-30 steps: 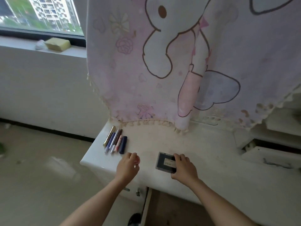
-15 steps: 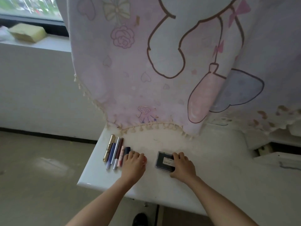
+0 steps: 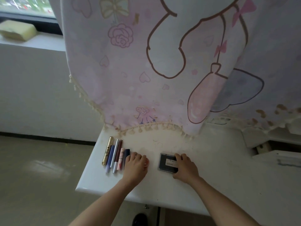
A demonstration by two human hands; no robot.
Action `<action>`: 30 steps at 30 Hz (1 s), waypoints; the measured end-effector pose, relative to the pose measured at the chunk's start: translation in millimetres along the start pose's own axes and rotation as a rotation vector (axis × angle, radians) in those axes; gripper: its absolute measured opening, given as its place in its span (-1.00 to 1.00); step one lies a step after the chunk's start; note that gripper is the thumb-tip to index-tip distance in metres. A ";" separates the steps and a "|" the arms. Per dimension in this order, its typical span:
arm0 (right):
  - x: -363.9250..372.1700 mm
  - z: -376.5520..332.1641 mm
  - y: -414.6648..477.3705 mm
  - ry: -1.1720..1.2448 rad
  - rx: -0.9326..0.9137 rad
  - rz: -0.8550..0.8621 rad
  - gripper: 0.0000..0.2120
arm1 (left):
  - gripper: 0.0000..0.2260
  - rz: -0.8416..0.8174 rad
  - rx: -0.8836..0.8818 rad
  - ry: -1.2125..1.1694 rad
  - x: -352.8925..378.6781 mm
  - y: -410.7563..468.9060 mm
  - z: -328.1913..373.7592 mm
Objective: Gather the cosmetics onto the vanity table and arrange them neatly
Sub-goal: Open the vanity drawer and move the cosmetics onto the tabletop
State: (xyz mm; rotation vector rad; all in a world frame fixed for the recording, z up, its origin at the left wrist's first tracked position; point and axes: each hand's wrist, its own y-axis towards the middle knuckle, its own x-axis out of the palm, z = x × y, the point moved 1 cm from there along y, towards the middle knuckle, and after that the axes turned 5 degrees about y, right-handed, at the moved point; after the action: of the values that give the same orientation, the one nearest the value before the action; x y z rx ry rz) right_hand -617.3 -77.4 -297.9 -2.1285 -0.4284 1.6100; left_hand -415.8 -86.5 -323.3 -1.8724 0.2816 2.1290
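Note:
On the white vanity table [image 3: 219, 168] several slim cosmetic tubes lie side by side at the left end, from a gold tube [image 3: 107, 150] to a dark blue tube [image 3: 127, 152]. My left hand [image 3: 135, 167] rests just right of the dark blue tube, its fingers curled round a small pink item [image 3: 147, 162] that is mostly hidden. A black compact [image 3: 166, 162] with a white label lies flat further right. My right hand [image 3: 185, 168] grips the compact's right edge, with its fingers over the top.
A pink cartoon-print cloth [image 3: 146, 79] with a tasselled hem hangs over the table's back. A yellow sponge [image 3: 17, 31] sits on the windowsill at the far left. White shelf parts [image 3: 276, 159] stand at the right. The table's front edge and left corner are near my arms.
My left hand has moved left and forward until it is against the dark blue tube. My right hand stays on the compact. The view has come closer to the table.

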 end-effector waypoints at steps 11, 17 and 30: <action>4.5 1.8 1.7 -0.003 0.022 -0.037 -0.25 | -0.56 -0.070 -0.058 0.030 -7.4 -2.2 0.5; 1.8 5.7 -8.8 0.114 0.059 -0.023 -0.16 | -0.55 -0.035 -0.148 -0.151 -22.0 -9.4 9.5; 41.7 138.9 -161.6 0.352 0.354 0.267 -0.33 | -0.57 -0.126 0.219 -0.240 -18.4 -55.3 161.6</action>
State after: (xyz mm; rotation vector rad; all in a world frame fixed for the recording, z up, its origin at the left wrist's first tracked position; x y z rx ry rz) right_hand -736.9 103.1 -281.1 -2.1869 0.2452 1.2799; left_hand -545.6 17.7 -280.6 -1.4598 0.3200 2.1149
